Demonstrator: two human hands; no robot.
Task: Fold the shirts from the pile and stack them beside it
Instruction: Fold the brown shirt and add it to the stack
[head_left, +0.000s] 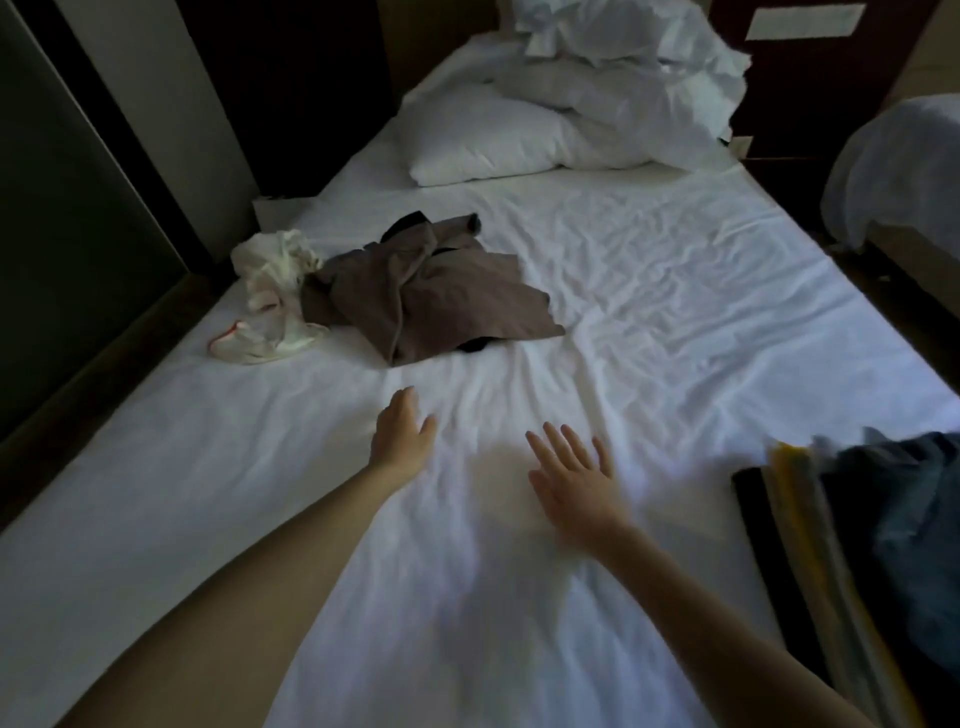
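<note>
Crumpled brown fabric shirt (426, 296) lies mid-bed on the wrinkled white sheet (675, 291), long axis roughly across the bed, one tubular end pointing toward the white pillow (483, 140). Left hand (402, 431) and right hand (571, 473): fingers extended, grasping nothing, short of the shirt.
</note>
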